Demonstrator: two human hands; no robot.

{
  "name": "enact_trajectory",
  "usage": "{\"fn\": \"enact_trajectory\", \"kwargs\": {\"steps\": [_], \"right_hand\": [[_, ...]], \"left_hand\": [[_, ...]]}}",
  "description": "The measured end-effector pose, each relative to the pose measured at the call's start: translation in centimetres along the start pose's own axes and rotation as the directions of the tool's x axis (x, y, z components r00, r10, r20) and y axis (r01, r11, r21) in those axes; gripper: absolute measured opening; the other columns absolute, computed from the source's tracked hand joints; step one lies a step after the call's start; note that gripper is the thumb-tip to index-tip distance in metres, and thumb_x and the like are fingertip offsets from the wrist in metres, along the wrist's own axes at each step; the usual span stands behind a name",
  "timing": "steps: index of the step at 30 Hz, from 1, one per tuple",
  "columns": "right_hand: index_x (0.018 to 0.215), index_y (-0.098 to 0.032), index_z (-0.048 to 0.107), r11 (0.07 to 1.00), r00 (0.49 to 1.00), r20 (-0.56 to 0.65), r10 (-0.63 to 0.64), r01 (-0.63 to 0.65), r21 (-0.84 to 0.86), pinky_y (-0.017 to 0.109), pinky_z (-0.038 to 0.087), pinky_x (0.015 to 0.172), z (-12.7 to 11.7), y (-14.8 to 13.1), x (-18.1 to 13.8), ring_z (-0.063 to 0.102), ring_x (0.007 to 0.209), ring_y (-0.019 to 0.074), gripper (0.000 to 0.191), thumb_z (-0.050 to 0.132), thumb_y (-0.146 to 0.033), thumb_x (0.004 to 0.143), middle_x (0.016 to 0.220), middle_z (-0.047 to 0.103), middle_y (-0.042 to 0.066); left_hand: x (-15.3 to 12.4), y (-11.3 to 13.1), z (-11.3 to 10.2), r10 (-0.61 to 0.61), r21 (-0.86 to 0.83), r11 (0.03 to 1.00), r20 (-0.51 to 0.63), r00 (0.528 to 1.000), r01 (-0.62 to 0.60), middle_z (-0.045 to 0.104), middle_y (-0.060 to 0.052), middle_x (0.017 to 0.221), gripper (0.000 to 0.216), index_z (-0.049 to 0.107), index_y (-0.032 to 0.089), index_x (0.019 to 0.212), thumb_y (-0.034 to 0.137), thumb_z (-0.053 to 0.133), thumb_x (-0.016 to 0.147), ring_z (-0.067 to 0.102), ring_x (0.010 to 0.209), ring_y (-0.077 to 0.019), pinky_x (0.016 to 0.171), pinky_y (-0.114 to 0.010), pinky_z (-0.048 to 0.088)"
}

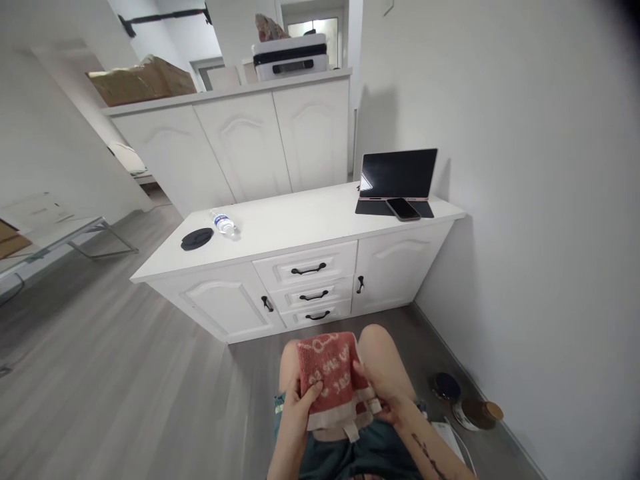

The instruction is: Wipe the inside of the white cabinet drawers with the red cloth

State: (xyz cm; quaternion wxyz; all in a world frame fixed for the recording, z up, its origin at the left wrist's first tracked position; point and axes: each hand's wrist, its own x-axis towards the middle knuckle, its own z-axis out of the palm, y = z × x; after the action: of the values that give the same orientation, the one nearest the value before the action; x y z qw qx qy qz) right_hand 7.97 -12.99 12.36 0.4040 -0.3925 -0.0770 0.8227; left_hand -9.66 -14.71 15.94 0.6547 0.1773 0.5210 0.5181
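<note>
A red towel (327,373) with pale lettering and a cream border lies folded over my lap, held up between both hands. My left hand (303,403) grips its left edge, the thumb pressed on the front and the other fingers behind. At the right side, my right hand (383,397) has the towel's edge between its fingers, near a small white label; part of that hand is hidden by the cloth. A white tag hangs from the lower border. My bare knees are under and beside the towel.
Ahead stands a white cabinet (300,220) with drawers and doors. On it are a water bottle (225,225), a black disc (197,239), a tablet (399,175) and a phone (403,209). By the right wall, a jar (477,413) sits on the floor.
</note>
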Motion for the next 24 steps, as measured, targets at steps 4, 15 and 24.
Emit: {"fn": "enact_trajectory", "kwargs": {"steps": [4,15,24], "right_hand": [[0.098,-0.016,0.074,0.997,0.997,0.0,-0.076,0.076,-0.031,0.029,0.057,0.07,0.1,2.2,0.0,0.073,0.068,0.0213,0.035,0.081,-0.037,0.071,0.075,0.077,0.006],[0.091,-0.018,0.077,0.996,0.999,0.023,-0.034,0.032,0.078,0.038,0.059,0.082,-3.9,5.8,2.1,0.074,0.087,0.0278,0.035,0.081,-0.041,0.066,0.08,0.078,0.009],[0.081,-0.016,0.077,0.998,0.998,0.019,0.064,-0.064,0.016,0.04,0.058,0.083,-4.0,4.0,0.2,0.074,0.088,0.0314,0.04,0.08,-0.051,0.062,0.083,0.077,0.012]], "left_hand": [[0.1,-2.9,-0.5,-0.019,-0.028,0.999,-0.057,0.998,0.017,0.077,-0.011,0.103,0.051,0.073,0.02,0.096,0.035,0.092,0.051,0.071,0.1,-0.0315,0.089,-0.04,0.056],[1.2,-9.0,-3.3,-0.1,-0.051,0.994,-0.056,0.993,0.097,0.077,-0.011,0.099,0.054,0.075,0.024,0.088,0.036,0.095,0.04,0.066,0.114,-0.0383,0.107,-0.045,0.045],[0.7,-8.9,-1.4,-0.132,-0.087,0.988,-0.029,0.991,0.129,0.077,-0.012,0.101,0.055,0.076,0.025,0.085,0.04,0.096,0.036,0.064,0.115,-0.0395,0.105,-0.044,0.047]]}}
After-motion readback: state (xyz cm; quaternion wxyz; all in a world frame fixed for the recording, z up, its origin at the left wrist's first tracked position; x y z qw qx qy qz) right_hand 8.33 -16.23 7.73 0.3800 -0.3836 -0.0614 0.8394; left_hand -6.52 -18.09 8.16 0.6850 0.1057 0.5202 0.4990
